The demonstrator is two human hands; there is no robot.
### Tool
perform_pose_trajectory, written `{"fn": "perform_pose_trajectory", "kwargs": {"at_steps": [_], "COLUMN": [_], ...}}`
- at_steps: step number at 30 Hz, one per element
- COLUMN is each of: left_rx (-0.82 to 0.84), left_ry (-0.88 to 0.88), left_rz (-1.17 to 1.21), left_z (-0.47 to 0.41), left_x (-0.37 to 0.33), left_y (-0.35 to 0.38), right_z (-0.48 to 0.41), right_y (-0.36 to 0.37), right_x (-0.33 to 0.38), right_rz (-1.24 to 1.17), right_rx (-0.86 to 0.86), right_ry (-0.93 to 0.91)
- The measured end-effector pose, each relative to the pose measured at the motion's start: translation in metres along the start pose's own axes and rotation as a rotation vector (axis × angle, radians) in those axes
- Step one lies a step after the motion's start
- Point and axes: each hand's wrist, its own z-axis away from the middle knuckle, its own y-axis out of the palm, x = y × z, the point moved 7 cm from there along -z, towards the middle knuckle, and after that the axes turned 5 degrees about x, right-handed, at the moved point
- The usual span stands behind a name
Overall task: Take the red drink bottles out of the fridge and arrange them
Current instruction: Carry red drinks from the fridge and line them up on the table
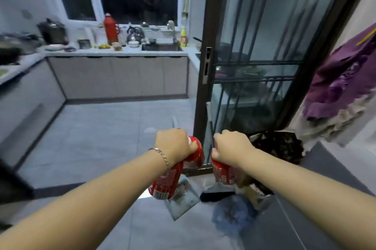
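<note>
My left hand [173,145] grips two red drink bottles by their tops: one [164,182] hangs down with a barcode near its base, the other [195,154] sits just right of my thumb. My right hand [230,148] grips a third red drink bottle [221,172] that hangs below the fist, partly hidden by my wrist. Both hands are held out in front of me at waist height, above the grey tiled floor. No fridge is in view.
A kitchen counter [114,52] runs along the back and left walls, crowded with a red thermos [110,28], kettle [135,34], pots and a sink [162,47]. A dark-framed sliding glass door [205,66] stands right of centre. A dustpan [181,198], brush and bags lie below my hands.
</note>
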Motion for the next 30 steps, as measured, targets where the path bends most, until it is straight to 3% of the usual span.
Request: {"fn": "perform_pose_trajectory", "kwargs": {"at_steps": [7,14,24,30], "left_rx": [0.046,0.053,0.065,0.002], "left_ry": [-0.447,-0.872,-1.291,-1.527], "left_rz": [-0.014,-0.015,-0.002,-0.005], "left_z": [0.141,0.337,0.637,0.783], "left_x": [0.173,0.335,0.518,0.597], "left_y": [0.025,0.028,0.019,0.024], "right_z": [-0.010,0.043,0.172,0.236], "right_y": [0.013,0.010,-0.014,-0.020], "right_x": [0.214,0.464,0.801,0.962], "right_rz": [0.026,-0.013,0.030,0.050], "right_rx": [0.025,0.095,0.109,0.106], "right_ry": [-0.410,-0.781,-1.168,-1.363]}}
